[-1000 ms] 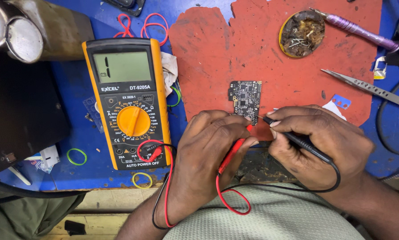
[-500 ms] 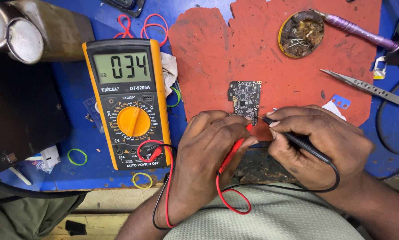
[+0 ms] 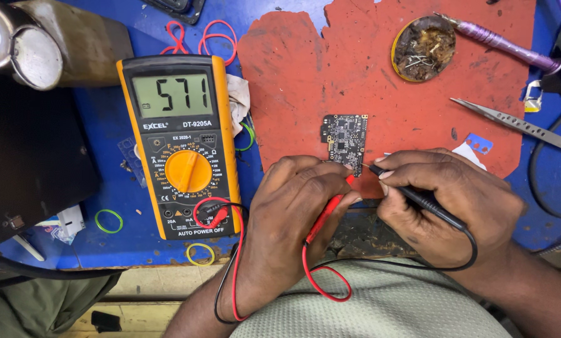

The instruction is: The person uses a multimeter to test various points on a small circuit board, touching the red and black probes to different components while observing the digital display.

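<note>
Probing under way: left hand (image 3: 299, 200) pinches the red probe (image 3: 323, 216), right hand (image 3: 443, 200) grips the black probe (image 3: 418, 197), both tips on the small circuit board's (image 3: 345, 139) lower edge on the red mat (image 3: 330, 75). Multimeter (image 3: 180, 144) shows a reading; remaining points cannot be told.

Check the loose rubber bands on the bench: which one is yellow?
The yellow rubber band lies just below the multimeter, at the mat's front edge. The others are green, left and right of the meter, or red above it.
</note>
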